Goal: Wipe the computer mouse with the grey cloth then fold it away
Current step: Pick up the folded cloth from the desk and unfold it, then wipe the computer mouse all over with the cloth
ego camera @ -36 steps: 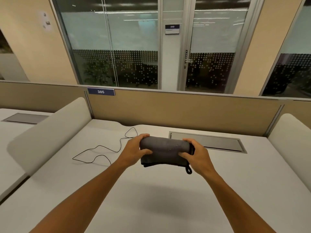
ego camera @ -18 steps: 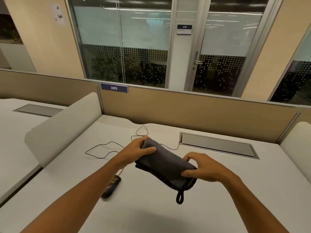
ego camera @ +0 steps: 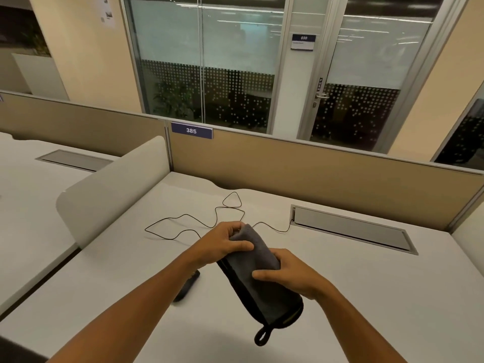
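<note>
While gripped by two closed hands, left hand point(ego camera: 225, 244) and right hand point(ego camera: 293, 273): one grey cloth point(ego camera: 259, 281), one mouse point(ego camera: 187, 285).

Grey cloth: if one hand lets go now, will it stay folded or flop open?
Probably flops: the grey cloth sags between the left hand and right hand. It looks soft and light. Its hanging loop dangles freely.
</note>
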Demonstrator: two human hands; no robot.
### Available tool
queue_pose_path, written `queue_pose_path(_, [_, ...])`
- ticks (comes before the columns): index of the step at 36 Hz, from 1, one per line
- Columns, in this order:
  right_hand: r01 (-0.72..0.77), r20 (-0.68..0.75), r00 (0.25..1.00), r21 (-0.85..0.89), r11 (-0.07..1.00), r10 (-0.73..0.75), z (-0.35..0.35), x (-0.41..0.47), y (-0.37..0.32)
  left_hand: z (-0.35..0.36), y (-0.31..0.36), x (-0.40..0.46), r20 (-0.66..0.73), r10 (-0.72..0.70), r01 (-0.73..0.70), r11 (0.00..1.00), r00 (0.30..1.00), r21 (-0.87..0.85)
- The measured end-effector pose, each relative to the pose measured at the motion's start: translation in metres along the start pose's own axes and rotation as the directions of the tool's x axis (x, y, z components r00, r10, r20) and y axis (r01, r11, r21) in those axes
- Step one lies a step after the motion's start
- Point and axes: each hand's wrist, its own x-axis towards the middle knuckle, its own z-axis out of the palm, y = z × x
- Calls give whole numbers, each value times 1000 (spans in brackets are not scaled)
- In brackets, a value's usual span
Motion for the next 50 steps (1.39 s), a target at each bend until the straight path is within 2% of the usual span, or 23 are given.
queue_pose_path(4, [-26, -13, 1000, 30, 999, 26, 10, 4, 5, -7, -15, -6, -38, -47, 48, 999, 998, 13])
queue_pose_path(9, [-59, -24, 998, 89, 994, 62, 25, 7, 9, -7, -43, -16, -93, -91, 85, 994, 991, -68])
queue_pose_path(13, [-104, -61, 992, 120, 987, 112, 39, 11, 18, -13, -75, -32, -231, -146, 105, 978, 962, -179])
queue_pose_path(15, [-132, -92, 985, 130, 983, 144, 44, 14, 27, -18, -95, -45, -351, -212, 121, 957, 912, -263])
queue_pose_path(17, [-159, -126, 976, 142, 977, 178, 46, 18, 37, -22, -119, -63, -485, -282, 162, 948, 828, -275])
queue_pose_path(22, [-249, -197, 942, 136, 959, 273, 50, 30, 53, -18, -183, -111, -750, -307, 359, 928, 586, -100])
queue_pose_path(25, [-266, -219, 933, 109, 958, 284, 55, 41, 56, -12, -207, -127, -812, -289, 551, 833, 506, 47])
queue_pose_path(28, [-293, -251, 925, 7, 956, 286, 61, 57, 57, -7, -218, -131, -802, -308, 661, 737, 512, 139])
queue_pose_path(33, [-314, -271, 931, -259, 913, 243, 75, 86, 56, -2, -228, -125, -782, -297, 705, 667, 548, 241])
queue_pose_path(39, [-306, -306, 941, -591, 746, 144, 100, 120, 43, -2, -237, -119, -785, -237, 697, 645, 572, 313])
queue_pose_path(43, [-295, -336, 939, -676, 675, 74, 118, 140, 32, -2, -235, -116, -791, -209, 698, 630, 575, 340])
queue_pose_path(50, [-282, -277, 957, -799, 531, 92, 147, 171, 28, -8, -242, -110, -764, -194, 680, 620, 616, 391])
